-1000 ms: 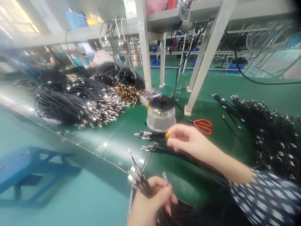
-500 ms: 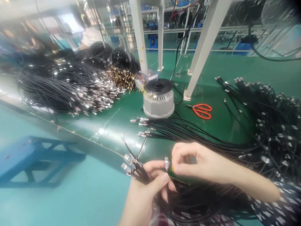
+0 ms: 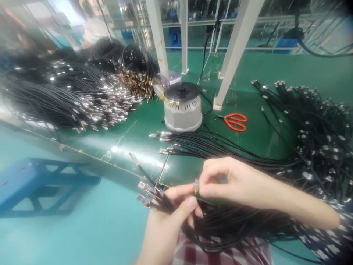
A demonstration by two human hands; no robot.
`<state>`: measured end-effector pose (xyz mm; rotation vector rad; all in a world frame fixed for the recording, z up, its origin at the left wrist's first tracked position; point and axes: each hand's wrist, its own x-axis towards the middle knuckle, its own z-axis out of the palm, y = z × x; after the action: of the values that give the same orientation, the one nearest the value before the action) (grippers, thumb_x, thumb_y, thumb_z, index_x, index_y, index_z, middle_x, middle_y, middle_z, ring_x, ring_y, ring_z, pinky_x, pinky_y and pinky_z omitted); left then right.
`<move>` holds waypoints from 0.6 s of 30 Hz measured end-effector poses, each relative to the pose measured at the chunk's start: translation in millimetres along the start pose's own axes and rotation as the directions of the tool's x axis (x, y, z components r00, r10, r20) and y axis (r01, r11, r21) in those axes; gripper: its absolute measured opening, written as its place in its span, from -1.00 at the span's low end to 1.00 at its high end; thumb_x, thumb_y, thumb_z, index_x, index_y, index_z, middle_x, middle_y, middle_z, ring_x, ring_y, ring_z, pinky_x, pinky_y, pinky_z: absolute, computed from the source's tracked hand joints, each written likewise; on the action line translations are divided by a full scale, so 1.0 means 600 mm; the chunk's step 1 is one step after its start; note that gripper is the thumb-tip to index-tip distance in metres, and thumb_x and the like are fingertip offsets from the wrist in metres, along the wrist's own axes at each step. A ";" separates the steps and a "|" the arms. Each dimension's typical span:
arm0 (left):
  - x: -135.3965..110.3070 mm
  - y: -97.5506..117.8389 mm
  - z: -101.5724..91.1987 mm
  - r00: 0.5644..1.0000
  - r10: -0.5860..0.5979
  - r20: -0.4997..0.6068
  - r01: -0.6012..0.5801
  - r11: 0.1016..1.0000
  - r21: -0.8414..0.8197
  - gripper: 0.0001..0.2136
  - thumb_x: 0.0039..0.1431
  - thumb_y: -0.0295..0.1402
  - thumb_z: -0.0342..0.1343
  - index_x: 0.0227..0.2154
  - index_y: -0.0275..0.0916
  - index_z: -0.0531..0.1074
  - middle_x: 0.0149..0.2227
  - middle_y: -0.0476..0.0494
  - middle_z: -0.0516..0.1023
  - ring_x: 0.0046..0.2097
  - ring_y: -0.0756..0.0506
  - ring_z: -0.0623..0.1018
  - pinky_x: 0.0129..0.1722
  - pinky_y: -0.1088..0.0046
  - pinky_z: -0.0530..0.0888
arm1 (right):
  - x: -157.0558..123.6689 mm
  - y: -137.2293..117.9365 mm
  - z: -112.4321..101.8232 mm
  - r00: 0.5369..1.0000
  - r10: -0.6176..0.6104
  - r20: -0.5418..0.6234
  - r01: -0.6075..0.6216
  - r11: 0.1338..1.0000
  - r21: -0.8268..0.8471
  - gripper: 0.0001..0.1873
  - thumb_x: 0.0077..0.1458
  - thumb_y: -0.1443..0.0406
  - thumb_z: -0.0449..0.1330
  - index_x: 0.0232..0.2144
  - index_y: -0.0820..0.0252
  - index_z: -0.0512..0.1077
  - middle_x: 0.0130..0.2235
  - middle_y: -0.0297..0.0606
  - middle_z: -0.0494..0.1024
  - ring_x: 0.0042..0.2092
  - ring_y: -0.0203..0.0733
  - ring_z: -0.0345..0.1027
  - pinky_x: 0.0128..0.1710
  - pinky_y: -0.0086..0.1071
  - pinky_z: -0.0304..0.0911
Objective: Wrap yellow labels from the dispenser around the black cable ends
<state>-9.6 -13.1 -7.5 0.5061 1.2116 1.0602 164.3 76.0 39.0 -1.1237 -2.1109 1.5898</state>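
My left hand [image 3: 172,221] is closed around several black cables [image 3: 164,200], whose silver metal connectors [image 3: 146,193] stick out to the left past the thumb side. One connector [image 3: 196,182] stands up between the left index finger and my right hand [image 3: 217,180]. The right thumb and index finger pinch at its side, where a small yellow strip [image 3: 196,190], which looks like tape, lies against the metal. The held cables run down and to the right over a plaid lap [image 3: 193,254].
A round grey machine with a black top [image 3: 182,114] stands on the green table beside orange-handled scissors [image 3: 234,121]. More cables [image 3: 215,143] lie in front of it, with heaps at left [image 3: 68,92] and right [image 3: 325,132]. White posts [image 3: 237,48] rise behind; a blue stool [image 3: 49,184] is lower left.
My right hand has come slightly left to the upright connector, and the yellow strip now lies against it. The whole view has shifted a little; the left hand still holds the cables.
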 end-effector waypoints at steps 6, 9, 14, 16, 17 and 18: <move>-0.002 0.000 0.002 1.000 -0.001 -0.001 0.001 0.999 0.039 -0.73 -0.03 -0.35 0.28 -0.22 -0.31 0.52 -0.57 -0.05 0.53 -0.56 0.11 0.43 -0.53 0.67 0.36 | -0.002 -0.006 0.001 0.999 0.039 -0.016 -0.040 0.998 -0.058 -0.87 0.07 0.29 0.25 -0.49 0.17 0.55 -0.43 -0.37 0.50 -0.34 -0.25 0.38 -0.33 -0.44 0.22; -0.003 0.001 0.003 1.000 0.006 0.002 -0.006 0.998 0.058 -0.71 -0.02 -0.34 0.28 -0.21 -0.33 0.52 -0.57 -0.06 0.53 -0.56 0.10 0.42 -0.54 0.66 0.35 | -0.003 -0.009 0.003 0.999 0.041 -0.023 -0.042 0.997 -0.070 -0.86 0.07 0.30 0.23 -0.50 0.17 0.54 -0.44 -0.39 0.49 -0.37 -0.27 0.36 -0.37 -0.45 0.20; -0.006 -0.001 0.004 1.000 0.011 -0.026 -0.009 0.997 0.080 -0.69 -0.05 -0.34 0.29 -0.21 -0.34 0.52 -0.57 -0.08 0.53 -0.55 0.09 0.43 -0.54 0.65 0.35 | -0.007 -0.012 0.011 0.995 0.084 -0.045 -0.087 0.992 -0.087 -0.84 0.07 0.29 0.19 -0.52 0.18 0.49 -0.49 -0.41 0.47 -0.44 -0.30 0.28 -0.48 -0.46 0.13; -0.009 -0.001 0.004 0.999 0.008 -0.035 -0.005 0.996 0.094 -0.68 -0.05 -0.32 0.29 -0.20 -0.34 0.52 -0.57 -0.08 0.53 -0.54 0.08 0.43 -0.53 0.64 0.36 | -0.008 -0.014 0.014 0.993 0.096 -0.068 -0.103 0.989 -0.110 -0.83 0.07 0.30 0.17 -0.54 0.18 0.46 -0.51 -0.41 0.46 -0.46 -0.31 0.25 -0.50 -0.46 0.11; -0.010 -0.001 0.004 0.999 0.008 -0.039 -0.004 0.995 0.100 -0.67 -0.06 -0.32 0.29 -0.20 -0.33 0.52 -0.56 -0.08 0.53 -0.54 0.07 0.43 -0.53 0.63 0.37 | -0.008 -0.015 0.015 0.992 0.096 -0.079 -0.105 0.987 -0.124 -0.82 0.06 0.30 0.17 -0.55 0.18 0.45 -0.52 -0.41 0.45 -0.46 -0.31 0.25 -0.50 -0.46 0.11; -0.011 -0.001 0.004 0.999 0.009 -0.045 -0.004 0.994 0.106 -0.67 -0.06 -0.31 0.30 -0.20 -0.33 0.52 -0.56 -0.08 0.53 -0.54 0.07 0.44 -0.53 0.63 0.37 | -0.008 -0.016 0.016 0.992 0.095 -0.087 -0.106 0.985 -0.136 -0.83 0.04 0.31 0.17 -0.57 0.18 0.45 -0.53 -0.41 0.45 -0.47 -0.31 0.25 -0.51 -0.46 0.10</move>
<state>-6.9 -18.5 -3.8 0.5702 1.3123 1.0215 157.8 64.9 45.2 -1.3365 -2.1731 1.4306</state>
